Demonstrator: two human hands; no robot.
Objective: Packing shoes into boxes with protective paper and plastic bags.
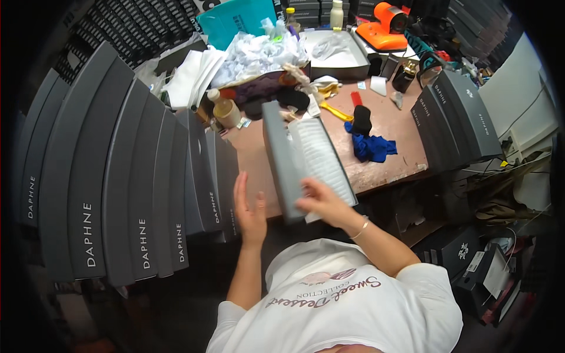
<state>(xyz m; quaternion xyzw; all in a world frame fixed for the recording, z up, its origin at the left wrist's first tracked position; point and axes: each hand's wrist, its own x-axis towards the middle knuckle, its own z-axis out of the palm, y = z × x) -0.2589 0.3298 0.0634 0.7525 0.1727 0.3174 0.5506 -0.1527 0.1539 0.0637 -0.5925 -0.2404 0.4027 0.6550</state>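
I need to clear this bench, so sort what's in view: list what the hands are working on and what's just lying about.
In hand:
- open grey shoe box, gripped by the right hand
- white tissue paper inside it
- left hand, open beside the box

Lying about:
- blue cloth
- orange appliance
- small bottle
- stacked grey boxes

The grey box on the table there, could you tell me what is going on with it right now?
A person in a white T-shirt holds the open grey box at the near edge of the worn table. The right hand grips the box's near end, over the white paper lining it. The left hand is open beside the box, not touching it. Stacks of closed grey boxes stand to the left, and a blue cloth lies further back.
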